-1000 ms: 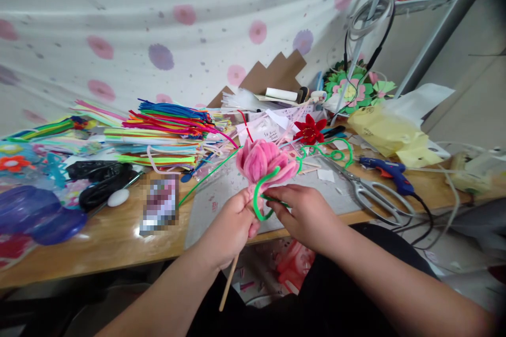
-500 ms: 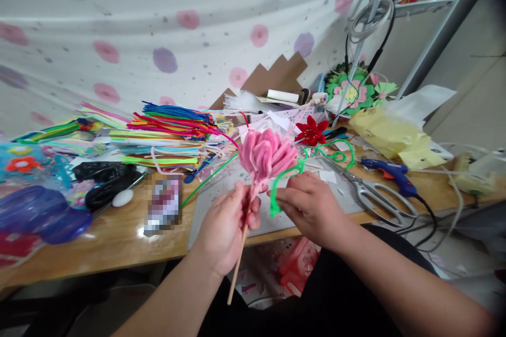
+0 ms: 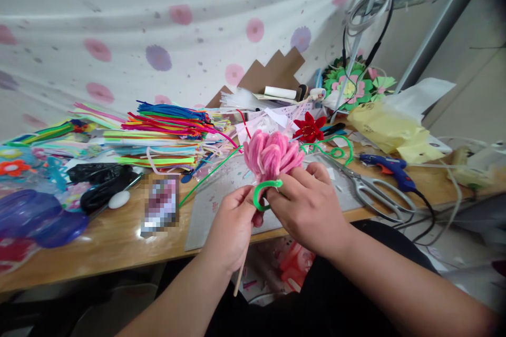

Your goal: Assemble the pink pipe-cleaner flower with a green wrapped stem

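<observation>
left hand: closed in a fist round thin wooden stick, thumb and forefinger pinching it right under the bloom; stick end poking out below the fist, over the lap.
right hand: just beside the left, touching it; fingers curled in, pinching bright green fuzzy pipe cleaner against the flower base; fingertips mostly hidden.
green loop: one open bend between the two thumbs, loose, not snug on the stick; wiry core, soft bristly pile.
pink fuzzy pipe-cleaner flower: directly above both hands, on top of the stick, roughly upright; petals of folded loops, plush, rounded, packed tight.
progress: judged about midway. Bloom shaped and mounted on the stick; green wrap at the base barely begun, loop not yet pulled tight, stick below the fist bare.
grey cutting mat: just beyond the left hand, flat on pale wooden table; matte, marked.
large steel scissors: right of the right hand, near, lying flat; shiny loop handles.
blue hot-glue gun: further right, past the scissors; black cord trailing off.
red pointed-petal flower: beyond the pink bloom; small, star-shaped.
stack of multicoloured pipe cleaners: well left of the left hand, farther back; straight, bundled.
</observation>
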`<state>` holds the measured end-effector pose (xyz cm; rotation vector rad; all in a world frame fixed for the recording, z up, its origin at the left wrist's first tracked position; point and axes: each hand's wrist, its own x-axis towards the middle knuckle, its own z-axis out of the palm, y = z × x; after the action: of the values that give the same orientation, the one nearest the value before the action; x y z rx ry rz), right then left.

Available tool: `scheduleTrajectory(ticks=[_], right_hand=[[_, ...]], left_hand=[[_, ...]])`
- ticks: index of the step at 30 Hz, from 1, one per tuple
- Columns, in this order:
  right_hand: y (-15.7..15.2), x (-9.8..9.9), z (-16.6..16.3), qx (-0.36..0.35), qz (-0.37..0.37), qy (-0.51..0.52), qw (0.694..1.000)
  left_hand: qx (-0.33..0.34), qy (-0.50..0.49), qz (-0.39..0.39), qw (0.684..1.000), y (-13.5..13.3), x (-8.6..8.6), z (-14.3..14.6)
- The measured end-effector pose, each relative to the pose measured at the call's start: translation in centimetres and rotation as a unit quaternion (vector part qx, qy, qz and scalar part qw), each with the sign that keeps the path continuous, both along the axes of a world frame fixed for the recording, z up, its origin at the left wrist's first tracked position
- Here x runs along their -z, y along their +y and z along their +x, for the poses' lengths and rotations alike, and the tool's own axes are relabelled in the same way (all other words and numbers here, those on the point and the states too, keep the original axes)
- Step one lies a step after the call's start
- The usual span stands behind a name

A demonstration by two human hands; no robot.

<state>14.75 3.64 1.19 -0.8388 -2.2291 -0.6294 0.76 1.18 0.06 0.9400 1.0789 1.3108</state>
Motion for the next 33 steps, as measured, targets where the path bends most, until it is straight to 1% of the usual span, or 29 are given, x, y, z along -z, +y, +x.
scheduleTrajectory(ticks=[3,7,9,11,13,17,19,21,23,25,27,28,30,33], right_hand=[[0.0,0.0,-0.1,0.002,0.001,0.002,1.000],[0.0,0.3,0.0,0.011,-0.015,0.006,1.000],[0.1,0.5,0.0,0.011,-0.027,0.008,1.000],[0.3,0.6,0.1,0.014,-0.032,0.013,0.999],[0.5,0.6,0.1,0.019,-0.029,0.023,0.999],[0.8,0.4,0.3,0.012,-0.033,0.037,0.999],[0.9,0.4,0.4,0.005,-0.044,0.031,0.999],[0.9,0.4,0.5,-0.007,-0.060,0.020,0.998],[1.0,0.4,0.6,-0.026,-0.080,0.014,0.996],[1.1,0.4,0.6,-0.046,-0.102,0.019,0.993],[1.2,0.4,0.6,-0.066,-0.121,0.033,0.990],[1.2,0.4,0.7,-0.074,-0.129,0.039,0.988],[1.2,0.4,0.8,-0.082,-0.140,0.046,0.986],[1.0,0.2,1.0,-0.083,-0.135,0.029,0.987]], left_hand=[[0.012,0.058,0.012,0.998,0.1,0.4,0.2],[0.007,0.126,0.013,0.992,0.4,1.0,0.1],[0.001,0.191,0.015,0.981,0.5,1.1,-0.1],[-0.003,0.265,0.025,0.964,0.5,1.1,-0.5],[-0.009,0.315,0.032,0.949,0.5,1.0,-0.8],[-0.024,0.357,0.064,0.932,0.5,0.7,-1.1],[-0.026,0.364,0.069,0.928,0.6,0.8,-1.2],[-0.017,0.353,0.052,0.934,0.6,0.8,-1.3],[0.003,0.300,0.020,0.954,0.6,0.9,-1.4],[0.029,0.198,-0.019,0.980,0.6,0.9,-1.3],[0.048,0.085,-0.054,0.994,0.5,0.8,-1.3],[0.050,0.041,-0.065,0.996,0.5,0.7,-1.3],[0.041,-0.009,-0.078,0.996,0.6,0.6,-1.2],[0.022,-0.022,-0.083,0.996,0.7,0.7,-1.2]])
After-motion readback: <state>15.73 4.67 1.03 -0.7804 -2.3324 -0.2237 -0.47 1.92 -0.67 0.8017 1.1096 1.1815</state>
